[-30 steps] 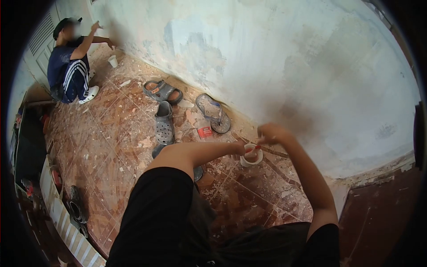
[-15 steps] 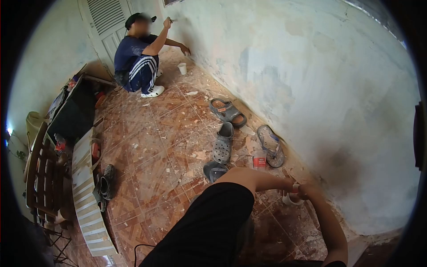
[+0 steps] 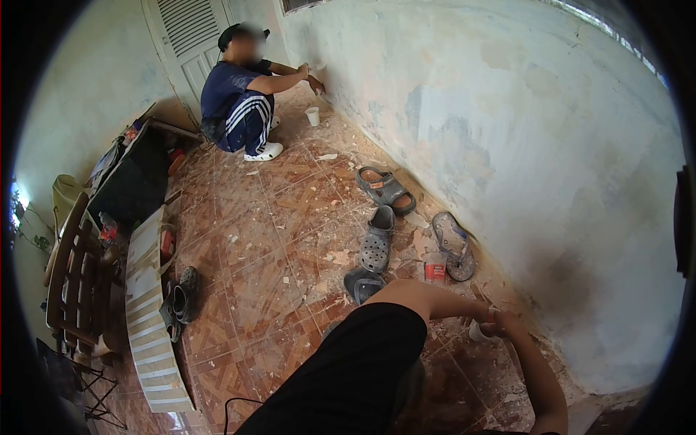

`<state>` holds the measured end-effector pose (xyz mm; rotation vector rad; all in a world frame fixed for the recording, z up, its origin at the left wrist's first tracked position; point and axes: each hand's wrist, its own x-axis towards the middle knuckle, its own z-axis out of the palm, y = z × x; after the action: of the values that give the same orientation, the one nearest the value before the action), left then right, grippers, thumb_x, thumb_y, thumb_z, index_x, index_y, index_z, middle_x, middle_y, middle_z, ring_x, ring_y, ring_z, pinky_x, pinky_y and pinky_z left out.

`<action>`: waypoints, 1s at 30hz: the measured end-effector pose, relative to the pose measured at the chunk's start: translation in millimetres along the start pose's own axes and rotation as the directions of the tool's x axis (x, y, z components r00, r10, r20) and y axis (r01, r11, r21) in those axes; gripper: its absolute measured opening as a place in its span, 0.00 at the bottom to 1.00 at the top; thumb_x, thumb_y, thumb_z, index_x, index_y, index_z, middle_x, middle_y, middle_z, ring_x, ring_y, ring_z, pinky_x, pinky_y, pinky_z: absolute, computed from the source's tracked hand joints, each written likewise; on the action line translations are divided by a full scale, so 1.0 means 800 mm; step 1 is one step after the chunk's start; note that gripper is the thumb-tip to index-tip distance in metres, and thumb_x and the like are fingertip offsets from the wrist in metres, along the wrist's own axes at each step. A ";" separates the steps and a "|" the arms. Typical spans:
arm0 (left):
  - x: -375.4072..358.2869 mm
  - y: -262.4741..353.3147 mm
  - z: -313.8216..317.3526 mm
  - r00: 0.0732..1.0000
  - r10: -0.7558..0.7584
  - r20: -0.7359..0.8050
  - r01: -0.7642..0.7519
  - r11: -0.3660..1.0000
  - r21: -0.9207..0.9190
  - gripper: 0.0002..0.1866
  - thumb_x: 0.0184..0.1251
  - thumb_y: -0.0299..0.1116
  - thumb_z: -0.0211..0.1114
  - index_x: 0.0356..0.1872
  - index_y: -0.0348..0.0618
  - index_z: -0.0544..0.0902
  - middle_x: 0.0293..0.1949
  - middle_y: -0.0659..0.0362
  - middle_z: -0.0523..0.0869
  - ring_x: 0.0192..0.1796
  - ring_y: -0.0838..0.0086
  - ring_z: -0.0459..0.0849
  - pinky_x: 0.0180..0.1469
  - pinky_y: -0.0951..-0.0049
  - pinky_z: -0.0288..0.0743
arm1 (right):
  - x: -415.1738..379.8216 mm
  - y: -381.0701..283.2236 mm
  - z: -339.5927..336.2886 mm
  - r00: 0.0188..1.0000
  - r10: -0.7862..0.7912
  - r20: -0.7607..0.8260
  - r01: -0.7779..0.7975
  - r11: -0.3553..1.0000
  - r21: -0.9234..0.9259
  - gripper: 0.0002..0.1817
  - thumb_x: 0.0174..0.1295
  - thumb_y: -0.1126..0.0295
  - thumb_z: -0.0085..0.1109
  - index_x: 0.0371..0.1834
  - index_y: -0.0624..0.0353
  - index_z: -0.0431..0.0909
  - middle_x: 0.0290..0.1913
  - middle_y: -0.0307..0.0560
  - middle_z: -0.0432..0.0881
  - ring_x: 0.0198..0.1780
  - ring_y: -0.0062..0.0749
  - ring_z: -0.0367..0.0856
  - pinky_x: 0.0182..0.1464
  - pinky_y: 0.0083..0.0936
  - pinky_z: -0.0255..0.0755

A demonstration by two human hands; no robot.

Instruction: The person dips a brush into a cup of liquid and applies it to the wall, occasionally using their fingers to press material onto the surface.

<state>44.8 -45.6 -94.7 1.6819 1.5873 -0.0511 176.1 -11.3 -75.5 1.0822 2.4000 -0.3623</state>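
My left hand (image 3: 478, 313) is low by the foot of the wall, its fingers wrapped round a white cup (image 3: 479, 333). White shows both above and below those fingers. My right hand (image 3: 510, 324) meets it from the right, close against the cup, with fingers closed. Whatever the right fingers hold is too small and hidden to name. A bottle with a red label (image 3: 435, 270) and a worn flip-flop (image 3: 454, 246) lie on the floor just beyond my hands.
Grey clogs (image 3: 377, 239) and a strap sandal (image 3: 384, 190) lie along the patchy wall (image 3: 522, 167). Another person (image 3: 235, 101) squats farther off, hands at the wall, near a white cup (image 3: 312, 116). A striped panel (image 3: 148, 312), dark shoes (image 3: 185, 296) and a wooden chair (image 3: 69, 275) are left.
The view has shifted slightly, moving the scene right and a little down. The other person's raised hand has come down towards the wall. My hands stay together at the cup.
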 end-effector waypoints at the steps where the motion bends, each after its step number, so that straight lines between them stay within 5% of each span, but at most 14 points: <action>1: 0.000 0.000 0.000 1.000 0.012 -0.013 -0.011 0.999 0.035 0.17 0.45 0.34 0.59 0.37 0.37 0.74 0.28 0.50 0.80 0.30 0.64 0.81 0.29 0.65 0.74 | -0.004 -0.002 -0.002 1.000 -0.005 0.010 0.005 1.000 0.028 0.23 0.43 0.51 0.54 0.37 0.58 0.74 0.36 0.53 0.76 0.40 0.43 0.75 0.44 0.34 0.67; 5: 0.000 -0.001 0.001 0.996 0.064 -0.068 -0.051 0.981 0.185 0.17 0.45 0.32 0.58 0.38 0.37 0.74 0.29 0.49 0.80 0.31 0.64 0.81 0.30 0.65 0.74 | -0.007 -0.005 0.000 0.996 -0.048 -0.074 0.052 0.997 0.062 0.26 0.42 0.49 0.53 0.36 0.61 0.73 0.35 0.58 0.76 0.38 0.45 0.75 0.41 0.34 0.68; 10: -0.024 0.004 -0.014 0.981 0.162 -0.103 -0.118 0.931 0.345 0.20 0.43 0.30 0.59 0.42 0.38 0.73 0.38 0.47 0.77 0.39 0.61 0.78 0.36 0.64 0.72 | 0.004 0.004 0.017 0.995 -0.049 -0.088 0.053 0.998 0.045 0.25 0.43 0.47 0.50 0.39 0.53 0.73 0.36 0.55 0.76 0.40 0.44 0.74 0.42 0.35 0.67; 14: -0.004 -0.005 -0.009 0.977 0.199 -0.071 -0.173 0.945 0.278 0.21 0.43 0.32 0.59 0.43 0.41 0.72 0.41 0.48 0.76 0.41 0.61 0.78 0.38 0.66 0.71 | -0.007 -0.003 0.010 0.996 -0.028 -0.081 0.034 0.996 0.080 0.24 0.43 0.48 0.50 0.40 0.49 0.74 0.36 0.55 0.76 0.40 0.44 0.74 0.43 0.34 0.67; 17: 0.002 -0.003 -0.003 0.998 0.062 -0.011 -0.058 0.980 0.189 0.20 0.44 0.34 0.58 0.43 0.41 0.73 0.43 0.49 0.75 0.42 0.62 0.77 0.39 0.65 0.71 | -0.008 -0.002 0.012 0.996 -0.033 -0.087 0.040 0.996 0.079 0.23 0.43 0.48 0.50 0.40 0.48 0.74 0.35 0.55 0.76 0.39 0.44 0.74 0.43 0.34 0.67; 30: -0.010 -0.001 -0.009 0.991 0.067 -0.113 -0.028 0.946 0.322 0.17 0.46 0.35 0.58 0.40 0.42 0.76 0.40 0.51 0.77 0.41 0.61 0.77 0.33 0.59 0.73 | -0.011 -0.006 0.008 0.993 -0.035 -0.112 0.046 0.994 0.102 0.21 0.44 0.49 0.50 0.40 0.47 0.74 0.35 0.53 0.76 0.39 0.44 0.75 0.43 0.34 0.67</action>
<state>39.0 -48.0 -85.6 2.0056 1.6979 -0.1936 179.3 -22.6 -76.5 1.1272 2.5280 -0.4576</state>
